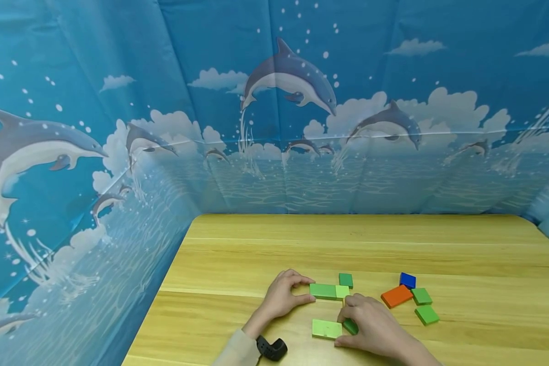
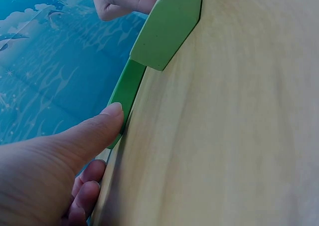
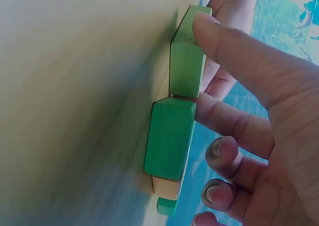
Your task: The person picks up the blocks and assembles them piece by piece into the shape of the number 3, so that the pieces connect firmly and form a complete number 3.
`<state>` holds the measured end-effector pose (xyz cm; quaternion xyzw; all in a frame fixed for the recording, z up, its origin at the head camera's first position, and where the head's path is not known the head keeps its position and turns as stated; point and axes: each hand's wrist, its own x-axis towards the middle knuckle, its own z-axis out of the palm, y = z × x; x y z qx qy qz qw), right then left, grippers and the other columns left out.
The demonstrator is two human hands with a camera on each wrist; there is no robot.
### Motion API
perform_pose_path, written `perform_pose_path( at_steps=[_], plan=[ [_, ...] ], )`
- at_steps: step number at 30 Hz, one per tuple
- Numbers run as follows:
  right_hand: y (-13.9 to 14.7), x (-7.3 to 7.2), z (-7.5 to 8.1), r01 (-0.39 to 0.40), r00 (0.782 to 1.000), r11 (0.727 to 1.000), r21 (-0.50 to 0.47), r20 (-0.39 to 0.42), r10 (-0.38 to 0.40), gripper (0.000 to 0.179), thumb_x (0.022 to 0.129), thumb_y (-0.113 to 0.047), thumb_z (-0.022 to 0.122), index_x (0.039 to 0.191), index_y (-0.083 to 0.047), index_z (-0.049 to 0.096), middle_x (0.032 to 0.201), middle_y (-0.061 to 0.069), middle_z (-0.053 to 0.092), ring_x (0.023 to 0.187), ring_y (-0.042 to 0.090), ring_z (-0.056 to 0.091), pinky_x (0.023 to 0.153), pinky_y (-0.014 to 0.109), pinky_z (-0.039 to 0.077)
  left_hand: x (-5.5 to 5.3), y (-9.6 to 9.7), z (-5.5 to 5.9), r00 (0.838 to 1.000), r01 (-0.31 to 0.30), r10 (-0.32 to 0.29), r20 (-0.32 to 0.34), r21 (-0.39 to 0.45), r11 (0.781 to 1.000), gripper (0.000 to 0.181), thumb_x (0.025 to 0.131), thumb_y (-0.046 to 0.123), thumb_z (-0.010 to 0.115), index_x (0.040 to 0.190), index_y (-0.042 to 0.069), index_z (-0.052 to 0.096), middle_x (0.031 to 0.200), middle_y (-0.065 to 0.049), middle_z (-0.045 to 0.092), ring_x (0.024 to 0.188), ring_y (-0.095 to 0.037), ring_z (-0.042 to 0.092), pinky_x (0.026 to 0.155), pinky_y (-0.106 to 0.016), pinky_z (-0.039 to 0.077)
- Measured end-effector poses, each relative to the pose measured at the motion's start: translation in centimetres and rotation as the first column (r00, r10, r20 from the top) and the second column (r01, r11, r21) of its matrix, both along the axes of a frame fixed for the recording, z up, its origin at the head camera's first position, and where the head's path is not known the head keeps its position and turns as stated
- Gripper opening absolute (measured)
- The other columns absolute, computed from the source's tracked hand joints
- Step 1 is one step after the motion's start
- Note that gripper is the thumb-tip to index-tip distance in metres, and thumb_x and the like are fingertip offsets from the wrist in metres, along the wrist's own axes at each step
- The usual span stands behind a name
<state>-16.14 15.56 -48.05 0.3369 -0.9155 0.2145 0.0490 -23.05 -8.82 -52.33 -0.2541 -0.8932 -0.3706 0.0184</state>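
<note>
My left hand (image 1: 283, 295) pinches the left end of a long green block (image 1: 322, 291) between thumb and fingers; its thumb lies along the block's edge in the left wrist view. A yellow-green square block (image 1: 342, 291) adjoins that block's right end. Nearer me, my right hand (image 1: 370, 325) has thumb and index finger at opposite sides of the right end of a light green block (image 1: 327, 329), gripping it. Beside that block a dark green block (image 3: 169, 136) shows under the right hand. A yellowish block behind it is mostly hidden by the hand.
A small green square block (image 1: 345, 280) lies just beyond the row. To the right are a blue block (image 1: 407, 280), an orange block (image 1: 397, 296) and two green blocks (image 1: 422, 296). The wooden table (image 1: 238, 249) ends at a dolphin-printed curtain (image 1: 293, 173).
</note>
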Motion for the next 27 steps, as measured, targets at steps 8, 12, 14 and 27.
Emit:
perform_pose_path(
  at_steps=[8, 12, 14, 27],
  plan=[
    [0.09, -0.07, 0.25, -0.004, 1.000, 1.000, 0.010, 0.024, 0.004, 0.038, 0.071, -0.064, 0.071, 0.079, -0.027, 0.067, 0.074, -0.019, 0.038, 0.065, 0.002, 0.034, 0.055, 0.022, 0.030, 0.02, 0.01, 0.07, 1.000, -0.003, 0.003, 0.009, 0.003, 1.000, 0.036, 0.079, 0.047, 0.073, 0.109, 0.028, 0.071, 0.080, 0.009, 0.045, 0.074, -0.007, 0.038, 0.068, -0.024, 0.032],
    [0.14, -0.13, 0.31, -0.006, 0.999, 1.000, 0.018, 0.033, 0.005, 0.038, 0.071, -0.063, 0.070, 0.080, -0.027, 0.068, 0.075, -0.020, 0.039, 0.066, 0.002, 0.034, 0.056, 0.023, 0.030, -0.02, 0.01, 0.00, 1.000, -0.003, 0.003, 0.011, 0.003, 1.000, 0.036, 0.079, 0.047, 0.073, 0.110, 0.028, 0.071, 0.081, 0.010, 0.046, 0.074, -0.007, 0.038, 0.068, -0.024, 0.032],
    [0.19, -0.14, 0.32, -0.007, 0.999, 1.000, 0.019, 0.036, 0.006, 0.038, 0.072, -0.063, 0.071, 0.081, -0.026, 0.068, 0.075, -0.020, 0.039, 0.066, 0.002, 0.034, 0.056, 0.023, 0.030, -0.02, 0.01, -0.01, 1.000, -0.003, 0.003, 0.012, 0.004, 1.000, 0.036, 0.079, 0.047, 0.073, 0.110, 0.028, 0.071, 0.081, 0.010, 0.046, 0.074, -0.007, 0.039, 0.068, -0.024, 0.033],
    [0.39, -0.19, 0.35, 0.005, 0.998, 0.999, 0.038, 0.062, -0.008, 0.039, 0.072, -0.064, 0.069, 0.083, -0.027, 0.069, 0.076, -0.021, 0.041, 0.067, 0.002, 0.035, 0.056, 0.023, 0.030, 0.03, 0.08, 0.09, 1.000, -0.009, 0.009, 0.026, -0.003, 1.000, 0.037, 0.079, 0.048, 0.073, 0.109, 0.029, 0.071, 0.082, 0.010, 0.046, 0.075, -0.007, 0.039, 0.068, -0.024, 0.033]
  ],
)
